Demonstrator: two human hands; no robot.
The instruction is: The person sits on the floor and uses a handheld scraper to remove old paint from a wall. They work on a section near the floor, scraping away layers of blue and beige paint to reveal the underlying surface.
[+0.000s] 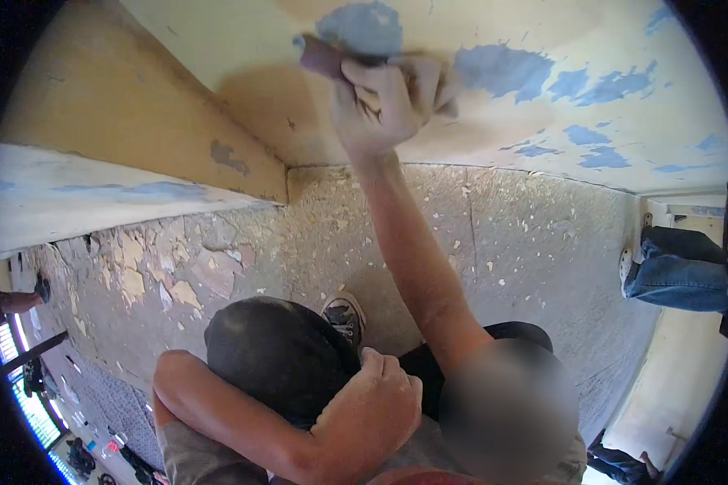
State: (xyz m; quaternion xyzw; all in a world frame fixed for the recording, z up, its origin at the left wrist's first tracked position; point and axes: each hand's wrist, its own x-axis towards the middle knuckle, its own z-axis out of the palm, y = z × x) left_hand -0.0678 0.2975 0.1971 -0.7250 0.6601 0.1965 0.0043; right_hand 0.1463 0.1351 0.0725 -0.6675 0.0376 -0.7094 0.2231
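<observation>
My right hand (pixel 388 100) is raised to the painted wall (pixel 255 42), pinching a folded brown piece of what looks like sandpaper (pixel 321 57). The piece sits at the lower left edge of a bare grey-blue patch (pixel 364 27), where the cream paint is gone. Blur softens the fingers and the sheet. Close to my body, my left hand (pixel 370 412) is curled loosely beside my dark-clad knee (pixel 273 357). Nothing shows in its fingers, though its palm is hidden.
More bare patches (pixel 503 70) mark the wall at right. A tan projecting ledge (pixel 127 103) juts out at left. Paint flakes (pixel 133 273) litter the concrete floor (pixel 412 254) around my sneaker (pixel 344 318). Another person's jeans-clad legs (pixel 679 273) are at far right.
</observation>
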